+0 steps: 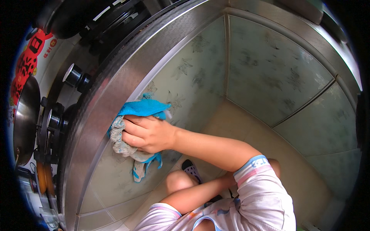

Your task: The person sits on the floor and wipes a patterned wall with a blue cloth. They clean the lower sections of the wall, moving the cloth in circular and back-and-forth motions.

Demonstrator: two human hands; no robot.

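Observation:
My right hand [148, 133] is closed around a bunched cloth [140, 108], bright blue on one side and grey on the other. It presses the cloth against the lower edge of the metal counter front [119, 82], where that meets a pale cabinet door [181, 81] with a dark leaf pattern. A loose end of the cloth hangs below my fingers. My left forearm [196, 196] crosses in front of my body over my bent knee [179, 181]. It passes behind my right sleeve [256, 173], which hides the left hand.
Patterned cabinet panels [266, 57] with metal frames stand ahead and to the right. Tan floor tiles [231, 119] lie between them. At the far left are a stove knob [73, 75], a metal pan [27, 119] and a red decoration [27, 61]. My patterned shoe [190, 170] is below the cloth.

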